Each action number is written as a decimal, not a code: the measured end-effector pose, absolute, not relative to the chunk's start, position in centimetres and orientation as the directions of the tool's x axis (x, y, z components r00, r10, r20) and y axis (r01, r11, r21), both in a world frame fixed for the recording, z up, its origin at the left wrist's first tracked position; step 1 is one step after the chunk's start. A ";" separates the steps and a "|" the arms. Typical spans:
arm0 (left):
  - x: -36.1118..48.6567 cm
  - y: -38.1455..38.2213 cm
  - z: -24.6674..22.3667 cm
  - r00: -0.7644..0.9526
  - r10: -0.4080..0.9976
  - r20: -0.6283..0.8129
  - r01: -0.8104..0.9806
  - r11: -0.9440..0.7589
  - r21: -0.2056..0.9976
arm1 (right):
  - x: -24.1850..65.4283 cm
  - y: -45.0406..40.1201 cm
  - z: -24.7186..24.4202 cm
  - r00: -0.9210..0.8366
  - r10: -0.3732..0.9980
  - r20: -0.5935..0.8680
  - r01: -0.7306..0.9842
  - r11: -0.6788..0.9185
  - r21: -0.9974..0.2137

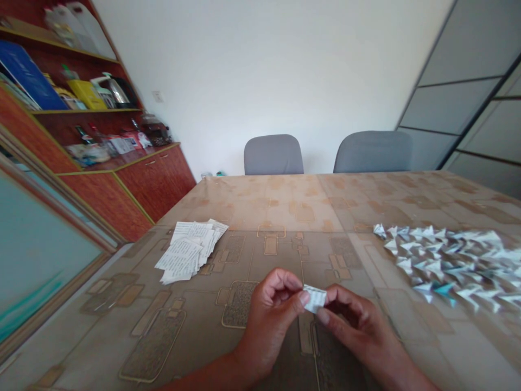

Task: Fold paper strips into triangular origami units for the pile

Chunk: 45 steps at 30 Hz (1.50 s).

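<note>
A small folded piece of printed paper is held between both hands above the table, near the front middle. My left hand pinches its left edge between thumb and fingers. The right side of the same piece is gripped by the thumb and fingertips of my right hand. On the left of the table lies a loose stack of printed paper slips. Many folded paper pieces with pointed tips stand in rows at the right; one of them is teal.
A patterned cloth covers the table. Two grey chairs stand behind its far edge, against a white wall. At the left is a reddish wooden shelf unit with bottles, a kettle and boxes.
</note>
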State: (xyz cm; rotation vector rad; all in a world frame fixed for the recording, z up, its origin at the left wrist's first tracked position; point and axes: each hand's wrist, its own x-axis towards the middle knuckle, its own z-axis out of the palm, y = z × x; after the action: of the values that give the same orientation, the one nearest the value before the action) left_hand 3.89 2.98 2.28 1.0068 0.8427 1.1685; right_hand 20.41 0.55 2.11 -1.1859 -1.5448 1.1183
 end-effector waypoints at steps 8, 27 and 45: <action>3.6 2.9 2.5 0.261 0.965 -0.017 -0.311 0.101 0.945 | 21.0 0.2 2.4 -0.192 0.918 0.346 0.374 0.395 -0.839; 3.5 3.2 1.5 0.326 0.945 0.019 -0.379 0.112 0.919 | 21.4 0.6 3.4 -0.256 0.886 0.388 0.361 0.460 -0.811; 4.4 2.7 0.5 0.376 0.899 -0.224 -0.434 0.384 0.815 | 21.2 1.2 2.3 -0.350 0.936 -0.023 -0.051 -0.043 -0.998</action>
State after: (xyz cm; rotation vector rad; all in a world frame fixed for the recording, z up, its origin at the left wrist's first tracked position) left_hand 4.42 2.75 0.54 0.7369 0.7501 0.9587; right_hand 21.18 1.21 2.33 -1.0000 -1.4050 1.5202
